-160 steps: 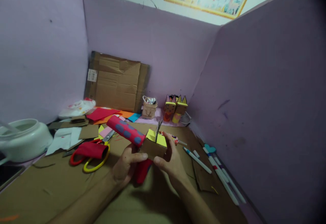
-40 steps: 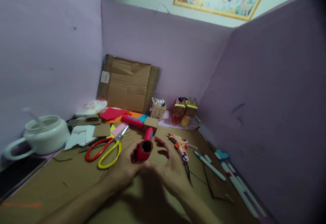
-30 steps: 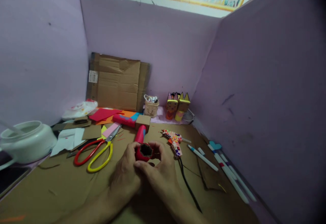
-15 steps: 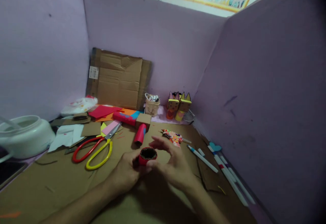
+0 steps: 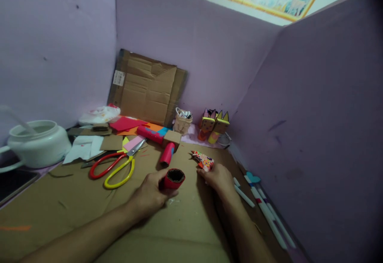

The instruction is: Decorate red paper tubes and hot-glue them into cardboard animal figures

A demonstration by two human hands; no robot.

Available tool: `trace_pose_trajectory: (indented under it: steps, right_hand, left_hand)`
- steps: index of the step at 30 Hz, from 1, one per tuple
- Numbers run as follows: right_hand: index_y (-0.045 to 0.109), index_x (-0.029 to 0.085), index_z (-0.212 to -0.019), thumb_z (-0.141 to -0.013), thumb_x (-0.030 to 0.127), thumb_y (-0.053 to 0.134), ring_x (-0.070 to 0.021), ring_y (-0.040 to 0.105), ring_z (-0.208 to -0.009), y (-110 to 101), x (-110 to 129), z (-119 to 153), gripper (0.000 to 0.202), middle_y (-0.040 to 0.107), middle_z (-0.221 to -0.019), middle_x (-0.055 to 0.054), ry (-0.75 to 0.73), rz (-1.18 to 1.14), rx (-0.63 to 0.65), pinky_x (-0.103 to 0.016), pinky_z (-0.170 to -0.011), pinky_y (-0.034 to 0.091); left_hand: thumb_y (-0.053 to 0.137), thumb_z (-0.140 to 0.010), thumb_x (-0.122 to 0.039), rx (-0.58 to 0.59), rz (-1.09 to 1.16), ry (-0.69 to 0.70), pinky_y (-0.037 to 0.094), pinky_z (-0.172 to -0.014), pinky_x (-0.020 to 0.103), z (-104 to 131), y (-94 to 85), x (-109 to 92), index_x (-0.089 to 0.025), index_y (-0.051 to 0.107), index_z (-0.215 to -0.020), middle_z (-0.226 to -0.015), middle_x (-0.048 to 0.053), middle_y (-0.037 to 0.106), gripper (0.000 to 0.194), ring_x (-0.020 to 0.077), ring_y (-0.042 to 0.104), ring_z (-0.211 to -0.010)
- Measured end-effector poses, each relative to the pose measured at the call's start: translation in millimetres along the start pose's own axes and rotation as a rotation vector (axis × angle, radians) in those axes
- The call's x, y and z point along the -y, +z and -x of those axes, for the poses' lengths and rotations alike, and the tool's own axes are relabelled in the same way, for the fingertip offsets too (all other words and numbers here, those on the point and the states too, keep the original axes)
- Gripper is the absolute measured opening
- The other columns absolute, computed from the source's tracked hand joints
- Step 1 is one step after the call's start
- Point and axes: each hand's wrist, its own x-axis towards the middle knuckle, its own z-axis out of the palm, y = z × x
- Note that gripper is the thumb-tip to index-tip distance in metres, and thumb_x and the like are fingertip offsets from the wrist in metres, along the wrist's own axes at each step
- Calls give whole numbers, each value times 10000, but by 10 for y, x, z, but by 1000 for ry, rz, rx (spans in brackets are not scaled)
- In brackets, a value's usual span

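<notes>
My left hand (image 5: 154, 193) is wrapped round a short red cardboard tube (image 5: 174, 178), held upright with its hollow, dark, corrugated end facing up. To the right, my right hand (image 5: 220, 179) is closed round the lower part of a flower-patterned glue gun (image 5: 205, 160) with an orange trigger; its grip is hidden under my fingers. Beyond the tube lies a red piece made of two tubes (image 5: 167, 154) joined by a brown cardboard block (image 5: 172, 137). Large scissors (image 5: 119, 167) with one red and one yellow handle lie partly spread on the left.
A white pot (image 5: 38, 147) stands at far left beside paper and cardboard scraps (image 5: 86, 147). Folded cardboard (image 5: 146, 89) leans on the back wall. Behind are a small basket (image 5: 183, 122) and two eared cardboard figures (image 5: 214, 125). White sticks (image 5: 271, 215) lie along the right wall.
My right hand has left the red tube and moved right onto the glue gun. My left hand still holds the tube. The view has shifted slightly.
</notes>
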Motion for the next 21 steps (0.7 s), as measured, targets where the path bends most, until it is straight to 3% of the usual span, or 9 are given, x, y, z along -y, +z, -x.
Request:
trace_pose_trajectory:
  steps: [2, 5, 9, 14, 18, 21]
  right_hand:
    - [476, 230, -394, -543, 355, 723, -214, 585, -454, 2, -36, -22, 314, 501, -353, -12, 75, -104, 15, -266, -407, 375]
    - [558, 212, -558, -617, 398, 659, -167, 531, -386, -50, -53, 13, 220, 495, -383, 34, 136, -338, 36, -271, -369, 427]
    - [563, 181, -738, -623, 387, 695, -121, 537, -446, -178, 52, 186, 270, 547, -513, 45, 72, -640, 52, -255, -458, 501]
    - [608, 147, -874, -612, 409, 756, -72, 441, -408, -260, 254, 440, 399, 610, -618, 8, 22, -1034, 212, -178, -336, 343]
    - [617, 157, -955, -693, 427, 698, -77, 415, -405, -230, 310, 647, 385, 610, -611, 0, -66, -994, 263, -182, -335, 305]
    - [659, 152, -903, -710, 414, 686, -80, 393, -403, -199, 286, 807, 327, 574, -548, 13, -129, -836, 214, -197, -361, 315]
  left_hand:
    - [658, -669, -240, -22, -24, 10, 475, -728, 284, -3, -10, 19, -159, 653, -928, -833, 25, 686, 271, 191, 609, -782]
    - [649, -688, -261, -65, -66, 41, 471, -687, 268, -10, -26, 41, -153, 642, -862, -793, 21, 676, 205, 179, 600, -742]
    - [636, -704, -263, -139, -124, 67, 469, -665, 264, -6, -62, 17, -159, 647, -888, -772, 13, 679, 212, 174, 602, -712]
    - [608, -739, -250, -208, -210, 109, 468, -680, 257, 5, -109, -36, -178, 649, -945, -806, 5, 688, 222, 179, 617, -741]
    - [569, -764, -230, -210, -221, 134, 474, -684, 251, -19, -127, -16, -181, 661, -924, -787, 0, 684, 191, 179, 622, -747]
    - [579, -748, -207, -197, -187, 144, 479, -713, 250, -48, -126, 17, -185, 670, -951, -845, 4, 703, 224, 182, 630, -793]
